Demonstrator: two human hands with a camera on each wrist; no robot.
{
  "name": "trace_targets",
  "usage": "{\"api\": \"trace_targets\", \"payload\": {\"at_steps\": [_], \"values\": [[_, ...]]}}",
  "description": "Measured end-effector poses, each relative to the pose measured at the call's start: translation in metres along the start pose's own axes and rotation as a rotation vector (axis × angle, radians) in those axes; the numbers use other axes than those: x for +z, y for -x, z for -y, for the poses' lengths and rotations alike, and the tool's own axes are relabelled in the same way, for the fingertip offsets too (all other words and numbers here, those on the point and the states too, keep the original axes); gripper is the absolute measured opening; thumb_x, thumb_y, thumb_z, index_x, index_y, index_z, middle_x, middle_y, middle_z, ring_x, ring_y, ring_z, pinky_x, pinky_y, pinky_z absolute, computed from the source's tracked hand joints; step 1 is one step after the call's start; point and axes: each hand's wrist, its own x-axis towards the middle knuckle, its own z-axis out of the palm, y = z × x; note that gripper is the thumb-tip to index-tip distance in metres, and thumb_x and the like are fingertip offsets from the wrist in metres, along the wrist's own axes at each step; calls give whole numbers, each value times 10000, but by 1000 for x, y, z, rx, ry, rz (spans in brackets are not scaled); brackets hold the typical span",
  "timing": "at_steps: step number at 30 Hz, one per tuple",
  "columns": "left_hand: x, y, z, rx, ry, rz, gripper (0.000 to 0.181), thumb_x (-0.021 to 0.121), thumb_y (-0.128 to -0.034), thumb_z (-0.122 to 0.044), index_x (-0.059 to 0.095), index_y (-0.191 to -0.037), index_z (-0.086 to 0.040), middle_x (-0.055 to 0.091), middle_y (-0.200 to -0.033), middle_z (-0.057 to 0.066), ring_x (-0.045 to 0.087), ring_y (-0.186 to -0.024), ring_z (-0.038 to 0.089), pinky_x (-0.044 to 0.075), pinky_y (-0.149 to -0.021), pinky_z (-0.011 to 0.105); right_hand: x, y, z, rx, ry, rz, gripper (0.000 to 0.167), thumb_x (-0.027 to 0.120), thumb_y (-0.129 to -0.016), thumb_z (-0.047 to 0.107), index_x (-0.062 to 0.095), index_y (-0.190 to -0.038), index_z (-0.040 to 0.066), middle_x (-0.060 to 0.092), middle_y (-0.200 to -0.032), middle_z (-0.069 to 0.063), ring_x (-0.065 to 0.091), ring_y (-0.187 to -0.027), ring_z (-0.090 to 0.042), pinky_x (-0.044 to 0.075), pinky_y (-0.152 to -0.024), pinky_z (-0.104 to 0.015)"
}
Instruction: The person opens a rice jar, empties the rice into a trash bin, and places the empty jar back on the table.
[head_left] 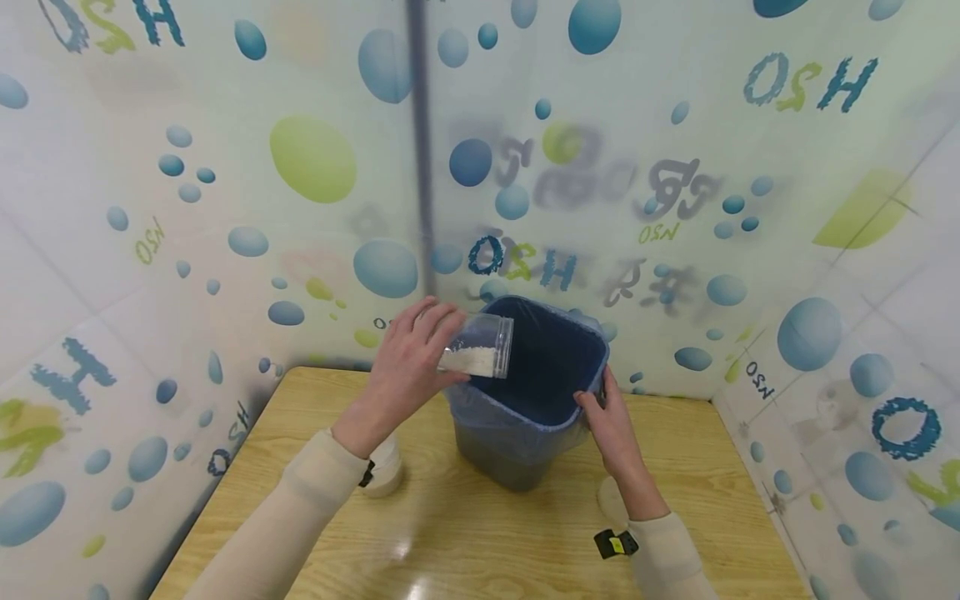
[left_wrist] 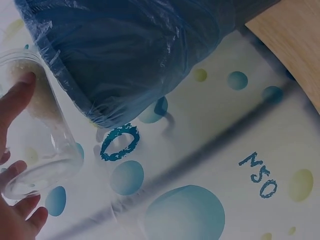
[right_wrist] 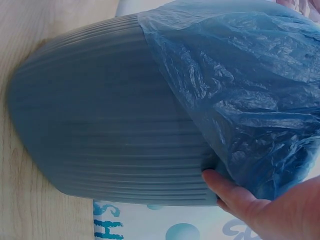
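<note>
My left hand (head_left: 408, 358) grips a clear jar (head_left: 491, 329) with white grains (head_left: 472, 361) lying along its lower side. The jar lies on its side, its mouth end over the left edge of the bin's opening. In the left wrist view, thumb and fingers wrap the jar (left_wrist: 55, 135) close to the blue bag. A grey bin (head_left: 498, 462) stands on the table, lined with a blue plastic bag (right_wrist: 240, 75) folded over its rim. On the bin's right side, my right hand (head_left: 611, 425) holds the rim and bag, thumb on top in the head view.
A white round container (head_left: 384, 471) stands on the wooden table (head_left: 450, 542), partly behind the left wrist. By the right wrist lies a pale round thing (head_left: 611, 500), partly covered. Printed curtain-like walls (head_left: 315, 242) rise behind and at both sides.
</note>
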Motion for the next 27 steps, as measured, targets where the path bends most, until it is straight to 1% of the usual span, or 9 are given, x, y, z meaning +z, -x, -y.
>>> {"api": "trace_targets", "payload": {"at_steps": [4,10,14,19,24,27], "values": [[-2,1,0,5,53,-6,960,1018,-593,-383,569,-1391,-96,572,-1373,161,474,-1352,452,453,-1041,617,0,0,0,0,3,-3,795,510,-1059,212,8,-1662,80,43,-1727,-121,89,-1578,-327,215,-1232,-539],[-2,1,0,3,126,19,934,998,-640,-342,559,-1424,-87,541,-1394,184,438,-1374,440,446,-1092,554,0,1,-1,7,-7,1,796,509,-1062,221,5,-1664,92,38,-1728,-121,96,-1575,-343,248,-1213,-564],[-1,2,-1,-5,127,27,898,994,-660,-307,573,-1423,-90,507,-1409,213,432,-1366,436,468,-1077,524,-1,1,-1,6,-3,3,796,512,-1064,225,7,-1663,88,39,-1727,-125,95,-1575,-344,252,-1211,-564],[0,3,-3,-27,129,17,892,998,-662,-263,575,-1435,-122,446,-1431,271,432,-1356,436,526,-1006,503,-1,1,-2,-3,-3,8,797,514,-1065,226,7,-1660,74,37,-1726,-130,90,-1576,-341,245,-1216,-556],[0,4,-4,-27,147,5,860,993,-671,-200,591,-1428,-129,447,-1421,283,403,-1400,461,519,-1024,508,-1,1,-3,-5,-13,10,797,514,-1065,224,4,-1661,76,40,-1726,-130,100,-1574,-343,251,-1214,-554],[0,5,-3,-25,143,16,835,983,-688,-179,596,-1426,-131,443,-1432,275,385,-1426,455,521,-1024,499,0,1,-3,-7,-13,8,794,511,-1066,218,5,-1660,74,42,-1725,-133,105,-1573,-348,255,-1212,-558]]}}
